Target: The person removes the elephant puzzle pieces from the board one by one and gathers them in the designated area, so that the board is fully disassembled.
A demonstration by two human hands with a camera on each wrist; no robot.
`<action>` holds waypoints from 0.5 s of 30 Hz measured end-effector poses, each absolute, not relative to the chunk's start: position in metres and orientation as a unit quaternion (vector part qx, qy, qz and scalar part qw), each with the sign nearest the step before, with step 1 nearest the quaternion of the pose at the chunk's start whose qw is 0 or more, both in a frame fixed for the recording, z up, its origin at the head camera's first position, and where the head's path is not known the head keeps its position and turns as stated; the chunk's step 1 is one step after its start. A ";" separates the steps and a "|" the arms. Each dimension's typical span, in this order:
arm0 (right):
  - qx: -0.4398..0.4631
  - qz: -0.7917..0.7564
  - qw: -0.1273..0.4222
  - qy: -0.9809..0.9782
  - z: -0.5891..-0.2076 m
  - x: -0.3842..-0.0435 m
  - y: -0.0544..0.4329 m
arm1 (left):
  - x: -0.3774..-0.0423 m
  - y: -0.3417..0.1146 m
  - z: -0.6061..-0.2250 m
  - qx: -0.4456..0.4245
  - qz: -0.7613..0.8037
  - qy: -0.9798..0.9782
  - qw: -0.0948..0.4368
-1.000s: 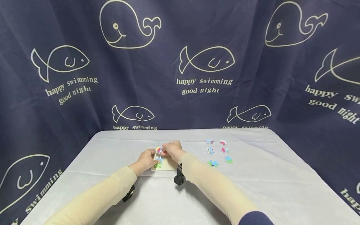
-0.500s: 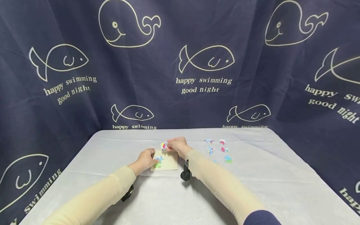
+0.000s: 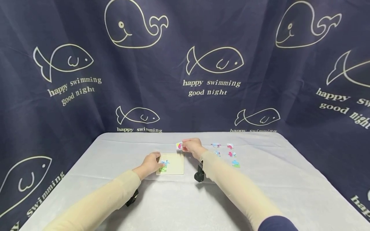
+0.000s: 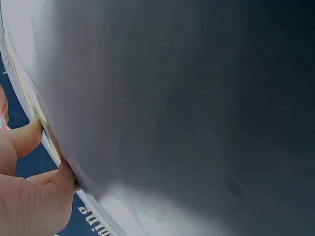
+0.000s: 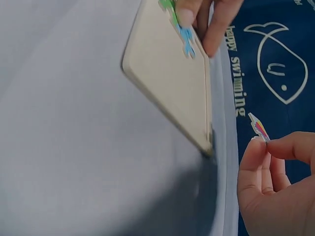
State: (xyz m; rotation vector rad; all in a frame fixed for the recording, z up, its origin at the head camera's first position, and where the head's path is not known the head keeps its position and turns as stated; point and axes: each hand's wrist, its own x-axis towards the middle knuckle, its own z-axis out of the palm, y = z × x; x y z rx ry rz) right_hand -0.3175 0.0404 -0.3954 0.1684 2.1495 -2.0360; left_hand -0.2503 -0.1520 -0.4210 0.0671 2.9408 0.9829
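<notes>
A shallow wooden puzzle board lies on the table in the head view. Blue and green puzzle pieces sit along its left side. My left hand grips the board's left edge, its thumb over the pieces and the other fingers at the rim. Beyond the board's far right corner, my right hand pinches a puzzle piece between thumb and index finger. That piece has yellow, pink and white on it and is held tilted up, apart from the board. The left wrist view shows mostly the dim tabletop.
Several loose puzzle pieces lie to the right, among them a blue one, a red and white one and a blue-green one. My right sleeve covers part of that area. A dark curtain hangs behind the table.
My right hand has lifted the yellow-pink puzzle piece off the board's upper left and carried it right, past the far right corner. The left hand stays on the board.
</notes>
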 end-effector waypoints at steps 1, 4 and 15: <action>0.060 -0.685 0.087 0.721 -0.395 -0.319 0.043 | -0.251 -0.152 -0.421 0.021 0.317 0.948 0.020; 0.069 -0.688 0.083 0.717 -0.395 -0.321 0.052 | -0.252 -0.152 -0.421 0.022 0.313 0.949 0.020; 0.083 -0.697 0.069 0.709 -0.398 -0.331 0.078 | -0.251 -0.153 -0.417 0.020 0.324 0.945 0.024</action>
